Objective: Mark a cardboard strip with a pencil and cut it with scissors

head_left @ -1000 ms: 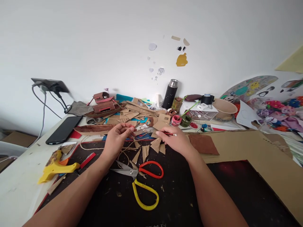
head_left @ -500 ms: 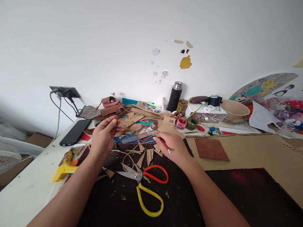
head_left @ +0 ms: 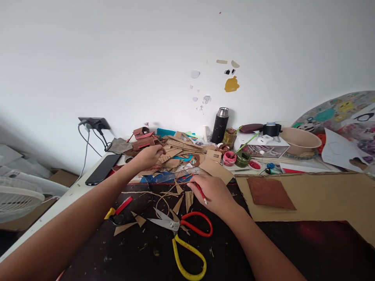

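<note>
My right hand (head_left: 211, 192) is closed round a red pencil (head_left: 201, 192), its white eraser end pointing down toward me. Over the left part of the cardboard scrap pile (head_left: 183, 145) reaches my left hand (head_left: 150, 157), its fingers curled together; whatever they hold, if anything, is hidden. Scissors (head_left: 175, 226) with one red and one yellow handle lie spread on the dark mat below both hands. Thin cardboard offcuts (head_left: 189, 200) and a loop of string (head_left: 162, 203) lie between the hands and the scissors.
A phone (head_left: 103, 170) lies at the left edge. Paint pots (head_left: 229, 158), a black flask (head_left: 220, 125) and a beige bowl (head_left: 301, 138) line the wall side. On the cardboard sheet (head_left: 328, 195) at right rests a brown square (head_left: 271, 193). A red-and-yellow tool (head_left: 118, 208) lies at left.
My left hand has moved forward and to the right, over the scrap pile. The right hand still holds the pencil in nearly the same place. The view has shifted slightly.
</note>
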Demonstrator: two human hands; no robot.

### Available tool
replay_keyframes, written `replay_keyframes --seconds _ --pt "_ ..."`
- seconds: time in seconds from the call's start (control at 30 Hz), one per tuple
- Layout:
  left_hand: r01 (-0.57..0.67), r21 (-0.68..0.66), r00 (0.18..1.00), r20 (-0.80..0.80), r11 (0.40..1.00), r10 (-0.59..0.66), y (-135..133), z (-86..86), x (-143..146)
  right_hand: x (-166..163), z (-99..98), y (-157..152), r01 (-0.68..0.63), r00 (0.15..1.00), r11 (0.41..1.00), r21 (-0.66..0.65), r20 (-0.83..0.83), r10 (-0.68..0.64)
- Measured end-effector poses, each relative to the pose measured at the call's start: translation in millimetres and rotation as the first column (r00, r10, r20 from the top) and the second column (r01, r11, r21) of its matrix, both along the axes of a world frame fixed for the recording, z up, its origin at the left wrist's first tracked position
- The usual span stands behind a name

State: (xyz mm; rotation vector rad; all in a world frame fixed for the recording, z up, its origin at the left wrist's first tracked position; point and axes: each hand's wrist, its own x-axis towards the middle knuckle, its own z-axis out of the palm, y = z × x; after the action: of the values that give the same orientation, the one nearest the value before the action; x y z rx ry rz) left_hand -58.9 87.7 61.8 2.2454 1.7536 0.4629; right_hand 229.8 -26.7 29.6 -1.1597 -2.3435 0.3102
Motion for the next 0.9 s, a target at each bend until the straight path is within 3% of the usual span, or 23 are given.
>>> replay_keyframes --seconds 0.23,0.4,0.63,0.67,0.73,0.8,0.9 --pt "-0.031 -0.135 0.965 -0.262 0.99 -0.006 31 -12.3 14 0 4.6 -2 -0.003 1.0 1.0 0.028 -0.023 0.003" --pt "-0.024 -0.177 0.935 -0.353 0.984 -0.041 48 -13.0 19 -1 4.2 -2 0.005 1.0 0.999 0.034 -0.001 -0.005" --pt "-0.002 -0.084 0.947 -0.321 0.996 -0.025 46 16.3 7 -3 2.2 -2 0.002 0.999 1.0 0.031 -0.033 -0.001" --pt "0.001 -0.059 0.961 -0.275 0.998 -0.017 39 21.1 7 -3 2.9 -3 0.0 0.998 1.0 0.016 -0.061 0.001" --pt "0.036 -0.006 0.996 0.087 0.999 -0.035 18 27.8 12 -5 5.3 -5 -0.008 0.99 1.0 -0.028 -0.142 0.004" --pt "0.106 -0.06 0.895 0.44 0.993 -0.069 -11 29.9 21 -6 8.6 -7 -0.013 0.971 0.996 -0.083 -0.239 -0.007" --pt "0.182 -0.241 0.793 0.609 0.953 0.002 -53 25.6 39 -7 12.6 -8 -0.016 0.931 0.985 -0.174 -0.361 -0.049"
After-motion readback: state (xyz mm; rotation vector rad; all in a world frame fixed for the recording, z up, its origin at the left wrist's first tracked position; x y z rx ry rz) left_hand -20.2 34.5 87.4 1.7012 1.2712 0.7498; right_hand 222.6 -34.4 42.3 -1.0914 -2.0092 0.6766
